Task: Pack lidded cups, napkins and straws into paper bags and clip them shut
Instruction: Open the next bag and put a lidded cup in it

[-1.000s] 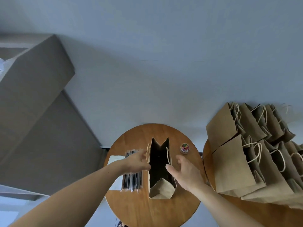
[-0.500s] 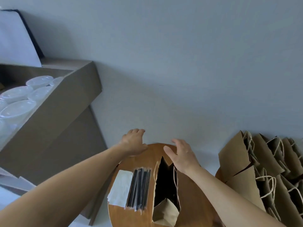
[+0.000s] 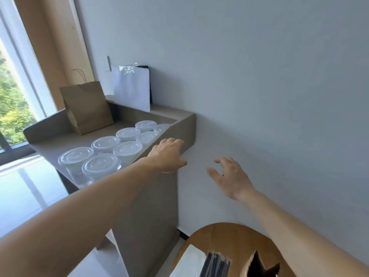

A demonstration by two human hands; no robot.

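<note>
Clear lidded cups (image 3: 127, 149) sit just left of the left hand (image 3: 166, 155) — nearer, fingers spread, empty. Right hand (image 3: 229, 176) likewise empty.

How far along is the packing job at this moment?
Done: an open bag stands on the round table. In hand: nothing; the left hand hovers by the lidded cups, right hand empty. Left: cups, napkins and straws all lie outside it; clipping too.

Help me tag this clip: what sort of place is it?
Likely a takeaway drinks packing station: lidded cups in rows on a grey counter, a paper bag behind them, straws and napkins on a round table.
</note>
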